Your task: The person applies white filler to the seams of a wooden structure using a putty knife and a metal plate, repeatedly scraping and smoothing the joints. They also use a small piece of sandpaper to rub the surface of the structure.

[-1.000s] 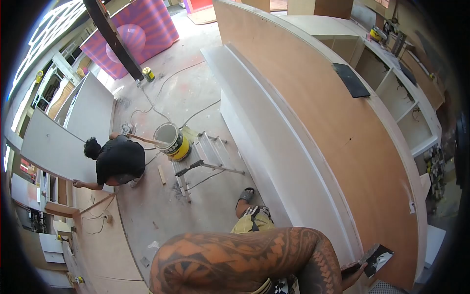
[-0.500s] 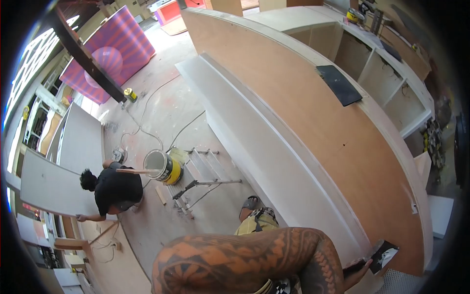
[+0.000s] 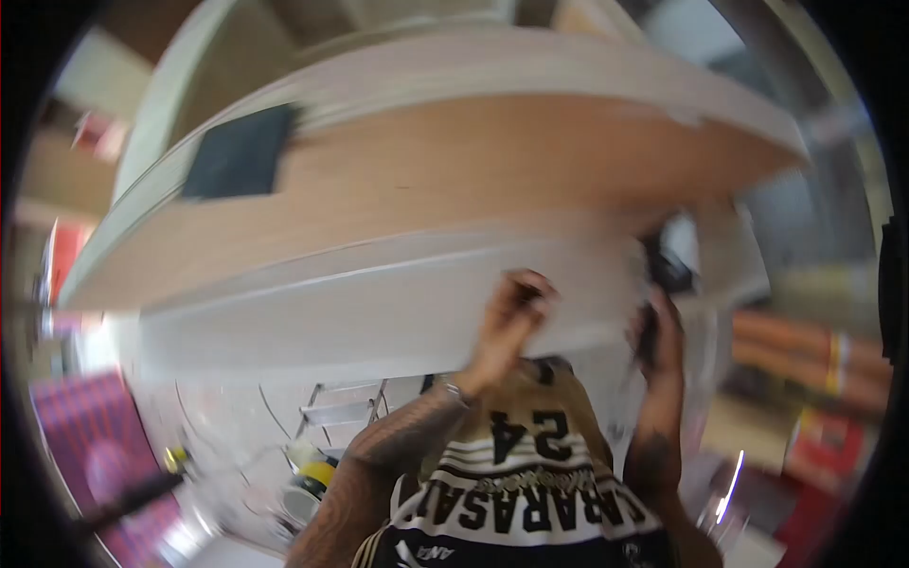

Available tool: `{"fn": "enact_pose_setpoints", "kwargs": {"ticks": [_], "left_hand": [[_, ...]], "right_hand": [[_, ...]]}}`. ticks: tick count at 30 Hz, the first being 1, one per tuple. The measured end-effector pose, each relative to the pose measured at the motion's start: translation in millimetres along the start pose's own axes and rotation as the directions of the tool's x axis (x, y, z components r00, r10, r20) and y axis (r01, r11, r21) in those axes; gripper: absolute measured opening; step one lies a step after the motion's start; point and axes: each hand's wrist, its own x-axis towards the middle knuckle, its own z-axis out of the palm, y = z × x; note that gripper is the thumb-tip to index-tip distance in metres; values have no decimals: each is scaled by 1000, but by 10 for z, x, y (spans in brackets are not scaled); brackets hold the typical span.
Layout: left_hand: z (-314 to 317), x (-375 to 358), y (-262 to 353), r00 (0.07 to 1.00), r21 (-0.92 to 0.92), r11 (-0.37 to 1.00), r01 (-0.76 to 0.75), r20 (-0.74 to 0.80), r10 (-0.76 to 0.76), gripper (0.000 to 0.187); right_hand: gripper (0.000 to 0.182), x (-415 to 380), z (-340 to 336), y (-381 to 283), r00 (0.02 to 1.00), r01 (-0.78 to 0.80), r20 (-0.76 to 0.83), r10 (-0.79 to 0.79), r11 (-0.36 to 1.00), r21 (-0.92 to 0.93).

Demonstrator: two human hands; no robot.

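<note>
In front of the long white panel [image 3: 379,303] my left hand [image 3: 519,308] is raised, its fingers curled in; motion smears them, and I cannot tell what they hold. My right hand [image 3: 668,331], further right, is closed round a dark flat tool [image 3: 648,333]. Just beyond it lies a black sheet with a white patch [image 3: 674,260], near the right end of the curved brown board [image 3: 454,170]. Another dark rectangular sheet [image 3: 240,153] rests on the board's left part, over its pale edge.
At the lower left stand a metal step ladder [image 3: 341,412] and a yellow-and-black bucket [image 3: 315,473]. Cables cross the floor there. A purple patterned panel [image 3: 90,445] and a dark post [image 3: 128,502] are further left. Blurred shelving surrounds the board's far side.
My view has swung to the right, so the board now runs across it. Both hands show in front of me, and the crouching person has gone out of view.
</note>
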Motion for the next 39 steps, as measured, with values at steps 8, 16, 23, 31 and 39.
{"fn": "enact_pose_setpoints", "kwargs": {"ticks": [8,16,23,31,39], "left_hand": [[-304,231,38,968,-215,944,252,36,-250,34],[-1028,-164,281,944,-350,926,141,-235,-233,15],[-1455,-437,480,918,-360,922,140,-302,-258,27],[-1784,-663,590,876,-355,935,23,-443,-189,28],[-1932,-831,593,869,-361,932,-10,-465,-170,26]], "right_hand": [[38,-87,672,246,847,65,493,197,883,-465],[36,393,-297,119,925,117,375,-70,988,-106],[33,1396,123,-363,901,271,223,-371,81,-959],[35,1878,571,-132,949,159,173,-263,-74,-984],[35,1661,921,83,967,75,97,-234,-102,-992]]}}
